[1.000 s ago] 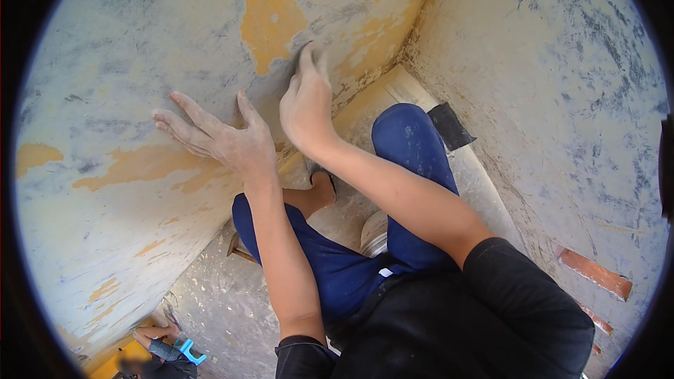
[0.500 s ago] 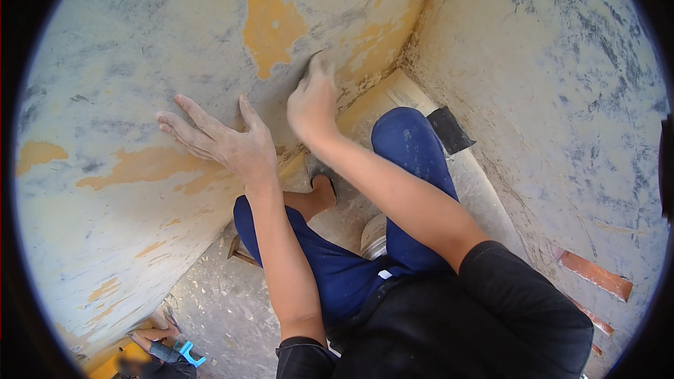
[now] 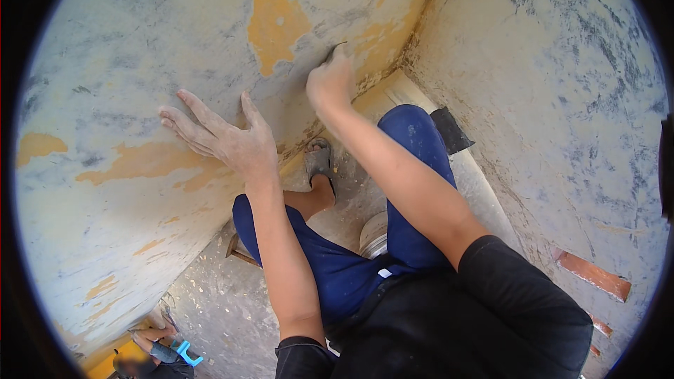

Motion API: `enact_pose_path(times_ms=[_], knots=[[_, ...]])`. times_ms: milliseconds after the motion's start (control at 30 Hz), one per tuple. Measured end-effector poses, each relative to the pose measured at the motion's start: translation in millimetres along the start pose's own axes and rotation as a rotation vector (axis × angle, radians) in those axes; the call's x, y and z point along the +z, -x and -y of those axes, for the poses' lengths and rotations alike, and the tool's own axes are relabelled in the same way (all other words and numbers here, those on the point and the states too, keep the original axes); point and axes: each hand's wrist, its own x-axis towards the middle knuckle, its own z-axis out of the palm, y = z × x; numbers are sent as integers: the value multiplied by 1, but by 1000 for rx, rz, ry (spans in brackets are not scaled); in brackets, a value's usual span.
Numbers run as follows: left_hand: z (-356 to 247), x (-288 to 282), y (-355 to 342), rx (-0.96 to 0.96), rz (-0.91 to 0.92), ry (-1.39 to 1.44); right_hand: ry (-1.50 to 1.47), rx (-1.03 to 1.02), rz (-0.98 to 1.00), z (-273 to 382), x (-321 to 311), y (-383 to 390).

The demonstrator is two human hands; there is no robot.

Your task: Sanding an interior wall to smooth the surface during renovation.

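Note:
My left hand (image 3: 235, 142), dusty and with its fingers spread, is up against the patchy wall (image 3: 175, 42). To its right, my right hand (image 3: 332, 83) is closed at the same wall, near the corner. A thin dark-edged piece (image 3: 336, 49) sticks out past its fingers; most of it is hidden, and its kind does not show. The wall is whitish with grey smears and bare yellow-orange patches, the largest patch (image 3: 277, 31) lying above and between my hands.
A second wall (image 3: 554, 98) meets this one at the right. Below are my sandalled foot (image 3: 319, 161), a white bucket (image 3: 374, 235) partly behind my leg, and a black flat piece (image 3: 451, 130) on a ledge. Another person (image 3: 151, 358) is at the lower left beside a light-blue object (image 3: 188, 354).
My right hand has moved right and slightly up along the wall with the dark-edged piece, uncovering more of my sandalled foot. My left hand has barely moved.

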Motion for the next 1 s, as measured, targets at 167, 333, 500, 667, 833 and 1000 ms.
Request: enact_pose_path(times_ms=[167, 333, 500, 667, 833, 1000], knots=[[4, -4, 1, 15, -15, -6, 8, -137, 95, -4, -14, -5], [3, 0, 0, 10, -20, 6, 59, -155, 40, -7, -10, 4], [0, 0, 1, -8, -14, 8, -4, -61, -4, -3, -9, -10], [1, -1, 0, 0, -16, 5, 107, -186, -20, -10, -10, -11], [3, 1, 1, 4, -15, -11, 54, -152, 15, -4, -14, 2], [1, 3, 0, 18, -14, -9, -36, -4, 31, -5, -16, -17]])
